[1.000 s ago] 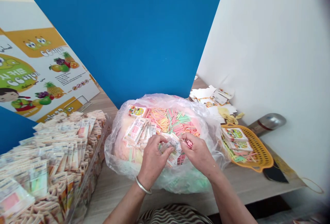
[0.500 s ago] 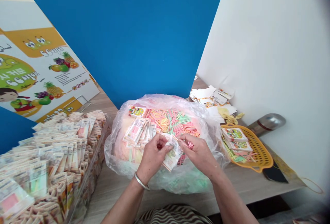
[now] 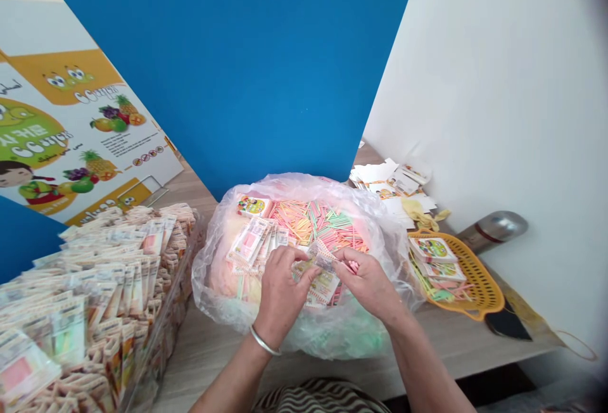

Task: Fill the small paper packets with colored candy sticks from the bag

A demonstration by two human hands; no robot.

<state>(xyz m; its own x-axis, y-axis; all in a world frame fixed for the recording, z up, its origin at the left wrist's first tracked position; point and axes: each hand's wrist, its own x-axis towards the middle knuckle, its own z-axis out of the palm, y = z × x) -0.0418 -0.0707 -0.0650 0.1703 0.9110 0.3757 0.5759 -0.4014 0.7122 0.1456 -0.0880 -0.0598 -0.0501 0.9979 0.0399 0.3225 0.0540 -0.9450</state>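
Fingers of the left hand and right hand close narrowly, pinching a white printed paper sachet strip above pink-and-green sticks inside a clear plastic bag.

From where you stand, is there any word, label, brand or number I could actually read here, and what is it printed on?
Poster board: large lettering and small lines beside the fruit, too blurred and slanted to quote.
Packets in the clear tray: print too small to read.
Packets in the plastic bag: print too small to read.
Cards in the orange basket: too small to read.
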